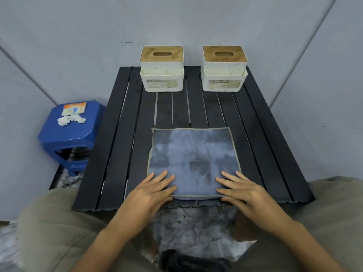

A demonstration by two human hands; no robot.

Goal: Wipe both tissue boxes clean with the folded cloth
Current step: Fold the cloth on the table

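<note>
A square blue-grey microfibre cloth with a pale stitched hem (193, 163) is laid flat and unfolded on the near half of the black slatted desk (117, 154), its near edge just at the desk's front rim. The cloth's near-left corner is covered by the left hand (151, 193), fingers straight and spread, palm down; nothing is gripped. The near-right corner is covered by the right hand (242, 192) in the same way, fingers flat on the fabric, grip slack and holding nothing. Whether the thumbs are tucked under the hem cannot be told.

At the desk's far edge two cream plastic tissue boxes with brown wooden slotted lids are set upright, well apart from the cloth: the left tissue box (162, 69) and the right tissue box (225, 68), side by side with a gap between. Dark specks are seen on both fronts.

Left of the desk a blue plastic stool (68, 138) is stood, with an orange-white packet (74, 108) and small white lumps (70, 120) on its top. Grey walls are behind.
</note>
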